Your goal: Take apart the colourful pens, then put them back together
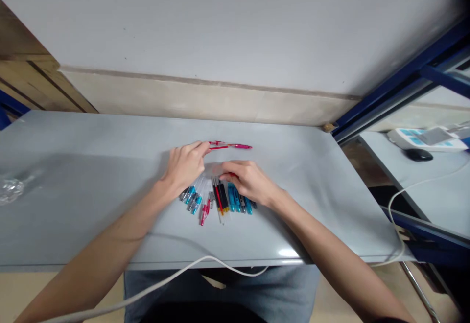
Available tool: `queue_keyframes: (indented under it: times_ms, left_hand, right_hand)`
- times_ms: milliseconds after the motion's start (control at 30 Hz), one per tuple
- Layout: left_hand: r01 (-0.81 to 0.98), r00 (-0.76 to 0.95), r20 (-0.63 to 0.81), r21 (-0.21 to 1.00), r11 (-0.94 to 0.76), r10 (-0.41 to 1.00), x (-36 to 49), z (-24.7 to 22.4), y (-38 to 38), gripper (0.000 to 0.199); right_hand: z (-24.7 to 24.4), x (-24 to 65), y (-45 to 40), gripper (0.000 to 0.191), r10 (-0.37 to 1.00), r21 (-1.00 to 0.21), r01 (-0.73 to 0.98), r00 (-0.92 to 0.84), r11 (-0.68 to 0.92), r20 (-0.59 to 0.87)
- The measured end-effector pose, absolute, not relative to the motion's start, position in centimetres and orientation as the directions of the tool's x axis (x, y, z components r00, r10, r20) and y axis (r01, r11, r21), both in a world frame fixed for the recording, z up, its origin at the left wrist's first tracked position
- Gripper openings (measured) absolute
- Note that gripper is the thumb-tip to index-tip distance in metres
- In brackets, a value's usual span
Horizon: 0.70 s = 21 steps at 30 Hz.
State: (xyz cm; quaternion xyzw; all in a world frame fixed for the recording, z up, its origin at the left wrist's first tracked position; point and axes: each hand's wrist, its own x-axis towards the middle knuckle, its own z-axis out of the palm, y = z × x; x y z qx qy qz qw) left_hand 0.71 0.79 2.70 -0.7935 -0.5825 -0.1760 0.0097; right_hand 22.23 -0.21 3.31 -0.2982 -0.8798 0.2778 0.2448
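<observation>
My left hand [187, 165] is closed at the left end of a thin red refill [219, 148]. Just behind that refill, a red pen [242, 146] lies on the grey table. My right hand [246, 178] is closed on a small red piece [232, 174], partly hidden by the fingers. Below the hands are clear barrels with blue ends [194, 200], a pink-red pen part [204, 211], black and red refills [221, 196] side by side, and several blue pen parts [237, 199], partly under my right hand.
Crumpled clear plastic [11, 188] lies at the table's [91, 181] left end. A white cable [176, 276] crosses near the front edge. At right, a blue frame [389, 73] stands beside another table with a black mouse [418, 154] and a white device [426, 138].
</observation>
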Motion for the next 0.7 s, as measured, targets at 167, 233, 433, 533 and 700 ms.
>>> queue_keyframes:
  times_ms: [167,233,433,533,700]
  left_hand:
    - [0.913,0.278,0.278,0.222,-0.343,0.919,1.0,2.4,0.7,0.034]
    - [0.912,0.274,0.269,0.231,-0.338,0.924,1.1,2.3,0.7,0.034]
    - [0.908,0.269,0.294,0.239,-0.343,0.917,1.1,2.3,0.8,0.035]
    - [0.904,0.274,0.303,0.243,-0.352,0.913,1.1,2.1,0.8,0.033]
    - [0.898,0.269,0.307,0.262,-0.353,0.913,1.1,1.9,0.9,0.033]
  right_hand:
    - [2.8,21.0,-0.6,0.01,0.588,-0.696,0.285,-0.773,0.659,0.24]
    - [2.7,20.7,-0.7,0.014,0.542,-0.711,0.226,-0.802,0.666,0.252]
    - [3.3,21.2,-0.7,0.015,0.537,-0.798,0.222,-0.831,0.56,0.145]
    - [3.5,21.3,-0.9,0.015,0.528,-0.797,0.246,-0.842,0.552,0.106]
    - [3.1,20.8,-1.8,0.016,0.516,-0.729,0.288,-0.85,0.621,0.104]
